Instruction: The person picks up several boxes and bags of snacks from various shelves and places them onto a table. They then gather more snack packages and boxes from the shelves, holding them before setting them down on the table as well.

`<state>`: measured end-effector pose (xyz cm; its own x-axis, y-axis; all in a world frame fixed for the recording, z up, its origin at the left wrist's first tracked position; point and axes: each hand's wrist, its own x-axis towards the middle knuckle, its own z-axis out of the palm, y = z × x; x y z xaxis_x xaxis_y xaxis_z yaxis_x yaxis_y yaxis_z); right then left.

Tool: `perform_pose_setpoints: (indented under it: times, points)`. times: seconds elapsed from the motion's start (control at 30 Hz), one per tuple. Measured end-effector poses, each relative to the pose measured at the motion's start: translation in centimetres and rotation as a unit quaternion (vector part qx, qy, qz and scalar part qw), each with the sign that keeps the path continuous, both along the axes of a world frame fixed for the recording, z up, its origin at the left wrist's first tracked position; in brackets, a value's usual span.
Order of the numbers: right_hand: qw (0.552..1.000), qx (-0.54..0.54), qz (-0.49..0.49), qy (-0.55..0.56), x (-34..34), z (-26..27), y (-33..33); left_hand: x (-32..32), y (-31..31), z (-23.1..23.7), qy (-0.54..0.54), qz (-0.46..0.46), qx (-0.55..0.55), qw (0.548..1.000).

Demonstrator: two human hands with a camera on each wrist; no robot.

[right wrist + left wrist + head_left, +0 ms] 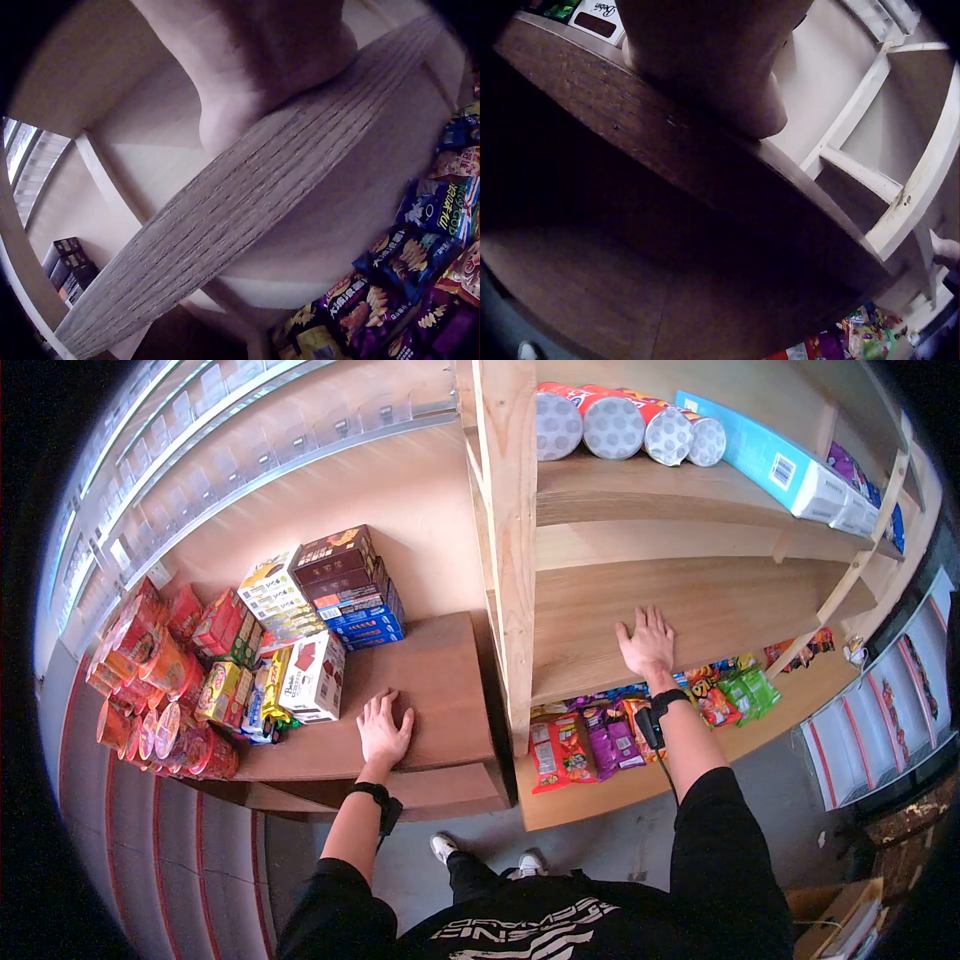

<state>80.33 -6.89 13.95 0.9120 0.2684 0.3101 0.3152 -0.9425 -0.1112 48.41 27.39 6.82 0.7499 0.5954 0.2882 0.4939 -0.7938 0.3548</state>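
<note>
My left hand (385, 730) rests palm down on the brown wooden top (445, 680) of a low cabinet, fingers spread and straight. A white box (314, 678) with lettering stands just left of it. On the pale wooden rack to the right, my right hand (650, 642) lies flat on the bare middle shelf (750, 600), its fingers extended. Both hands hold nothing. Each wrist view shows the heel of a hand at a board's front edge: the left hand (705, 60) on the dark cabinet, the right hand (270, 67) on the grained shelf. Their fingertips are hidden there.
Instant noodle tubs (165, 690) and stacked snack boxes (350, 585) crowd the cabinet's left side. A wooden upright (508, 540) divides cabinet and rack. Above the right hand lie several cylindrical packs (612, 428) and a light-blue box (745, 450); below, bagged snacks (560, 750) line the bottom shelf.
</note>
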Motion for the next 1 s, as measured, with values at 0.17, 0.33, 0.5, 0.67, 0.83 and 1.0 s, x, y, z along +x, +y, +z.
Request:
perform_pose_setpoints:
  times: [0.17, 0.33, 0.5, 0.67, 0.83, 1.0]
  points:
    - [1.0, 0.0, -0.001, 0.024, -0.48, 0.58, 0.02, 0.07, 0.18, -0.19, -0.001, 0.001, 0.006, 1.0]
    - [1.0, 0.001, -0.002, 0.024, -0.32, 0.47, 0.06, 0.08, 0.31, -0.45, -0.005, 0.003, 0.006, 1.0]
    - [1.0, 0.002, -0.005, 0.025, -0.16, 0.33, 0.06, 0.14, 0.36, -0.53, -0.014, 0.0, 0.011, 1.0]
    - [1.0, 0.003, -0.003, 0.023, -0.16, 0.33, 0.01, 0.1, 0.18, -0.25, -0.007, 0.002, 0.007, 1.0]
    - [1.0, -0.007, -0.006, 0.03, -0.25, 0.54, 0.04, 0.07, 0.26, -0.35, -0.005, 0.0, 0.008, 1.0]
    - [1.0, -0.004, -0.004, 0.029, -0.4, 0.68, 0.09, 0.04, 0.13, -0.18, -0.007, 0.001, 0.01, 1.0]
